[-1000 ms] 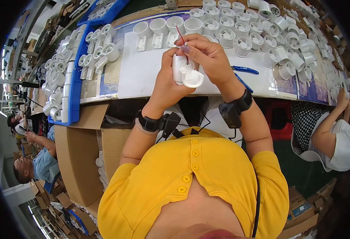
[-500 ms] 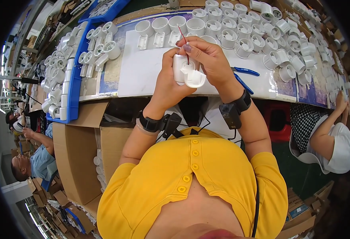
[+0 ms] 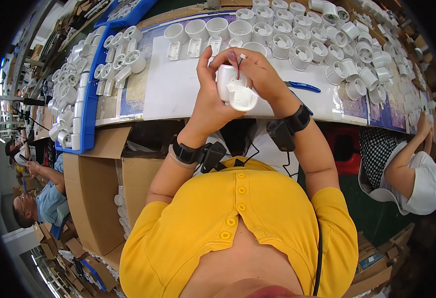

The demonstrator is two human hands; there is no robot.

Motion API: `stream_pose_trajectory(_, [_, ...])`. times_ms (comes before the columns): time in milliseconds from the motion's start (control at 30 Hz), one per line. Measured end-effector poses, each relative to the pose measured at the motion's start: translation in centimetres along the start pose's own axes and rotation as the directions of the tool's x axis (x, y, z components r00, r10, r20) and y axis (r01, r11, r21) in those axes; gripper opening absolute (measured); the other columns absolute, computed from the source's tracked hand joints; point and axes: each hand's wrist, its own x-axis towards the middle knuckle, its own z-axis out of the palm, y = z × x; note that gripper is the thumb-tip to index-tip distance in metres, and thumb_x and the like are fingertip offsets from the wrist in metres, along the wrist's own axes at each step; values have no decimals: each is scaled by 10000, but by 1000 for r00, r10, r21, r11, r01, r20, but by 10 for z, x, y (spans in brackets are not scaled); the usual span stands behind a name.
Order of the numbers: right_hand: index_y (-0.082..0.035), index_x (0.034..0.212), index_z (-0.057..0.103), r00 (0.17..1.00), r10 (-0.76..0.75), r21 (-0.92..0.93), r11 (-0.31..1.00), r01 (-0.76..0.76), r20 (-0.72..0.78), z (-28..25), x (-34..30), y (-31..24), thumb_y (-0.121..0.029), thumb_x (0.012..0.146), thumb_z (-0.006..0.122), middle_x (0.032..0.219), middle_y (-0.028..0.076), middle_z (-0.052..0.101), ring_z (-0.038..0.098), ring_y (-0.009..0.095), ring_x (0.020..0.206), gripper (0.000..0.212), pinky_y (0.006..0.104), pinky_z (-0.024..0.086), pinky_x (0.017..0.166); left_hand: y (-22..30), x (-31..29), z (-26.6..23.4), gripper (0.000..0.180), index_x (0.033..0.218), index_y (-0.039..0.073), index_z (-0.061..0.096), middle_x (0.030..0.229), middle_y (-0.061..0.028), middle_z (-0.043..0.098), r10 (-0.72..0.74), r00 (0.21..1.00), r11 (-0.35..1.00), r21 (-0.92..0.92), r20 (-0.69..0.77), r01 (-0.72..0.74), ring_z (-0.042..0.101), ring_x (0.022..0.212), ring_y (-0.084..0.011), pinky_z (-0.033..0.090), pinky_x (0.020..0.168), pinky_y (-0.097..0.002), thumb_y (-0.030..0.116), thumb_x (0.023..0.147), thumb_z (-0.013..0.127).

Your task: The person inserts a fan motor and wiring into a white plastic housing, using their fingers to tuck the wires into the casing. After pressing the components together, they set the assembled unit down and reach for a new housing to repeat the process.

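My left hand (image 3: 209,102) is closed round a white plastic housing (image 3: 243,97), a rounded body with a half-round open piece facing me. From a hole in it rises a thin red and dark wire (image 3: 238,72) with a small white connector (image 3: 242,56) at its upper end. The fingers of my right hand (image 3: 263,77) pinch the wire near that connector, beside the housing. Blue-handled pliers (image 3: 303,86) lie on the white sheet right of my hands, one handle partly behind my right wrist.
White cups with tabs (image 3: 196,31) stand in a row beyond my hands. Many more white cups (image 3: 300,55) crowd the right. A blue tray (image 3: 89,119) of white parts sits left, above an open cardboard box (image 3: 91,198). Co-workers sit at both sides.
The wire, upright and longer above my fingers before, now shows its white connector close to my right fingertips. My right hand has shifted slightly, and the housing has tilted a little.
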Motion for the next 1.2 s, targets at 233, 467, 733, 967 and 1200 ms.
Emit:
stream_pose_trajectory(233, [-5, 997, 668, 999, -33, 92, 995, 36, -34, 7, 0, 1, -107, 918, 494, 931, 62, 689, 633, 102, 829, 217, 229, 497, 780, 4, -2, -5, 1131, 1476, 80, 24, 1356, -148, 391, -110, 991, 991, -70, 78, 115, 466, 1222, -257, 389, 1017, -362, 71, 660, 807])
stream_pose_trajectory(467, [1, 966, 668, 999, -22, 60, 998, 25, -50, 6, -1, 3, -99, 913, 513, 917, 58, 688, 621, 96, 825, 192, 230, 493, 775, 5, -1, -7, 1122, 1483, 87, 71, 1386, -136, 373, -138, 983, 979, -132, 117, 153, 429, 1267, -252, 353, 1049, -355, 116, 653, 825])
stream_pose_trajectory(733, [-7, 961, 674, 998, -41, 51, 998, 44, -48, 9, 0, 3, -114, 908, 533, 905, 43, 683, 604, 86, 831, 185, 233, 482, 779, 1, 1, -8, 1189, 1472, 97, 69, 1338, -147, 420, -133, 985, 983, -111, 109, 145, 471, 1224, -258, 394, 1008, -346, 122, 579, 853])
stream_pose_trajectory(967, [-12, 945, 679, 997, 11, 41, 999, -8, -80, 11, -1, 4, -118, 904, 515, 899, 34, 680, 598, 81, 834, 200, 227, 471, 775, 2, -2, -7, 1169, 1471, 94, 74, 1336, -148, 422, -171, 982, 982, -70, 81, 176, 483, 1207, -255, 403, 997, -339, 105, 585, 837])
stream_pose_trajectory(1200, [-1, 975, 646, 996, 21, -42, 999, -24, -86, 9, -1, 7, -89, 903, 456, 925, 57, 657, 617, 121, 827, 221, 247, 494, 771, -3, -3, -4, 1151, 1471, 89, 65, 1343, -142, 422, -144, 988, 987, -62, 57, 147, 491, 1192, -253, 413, 983, -334, 95, 601, 819])
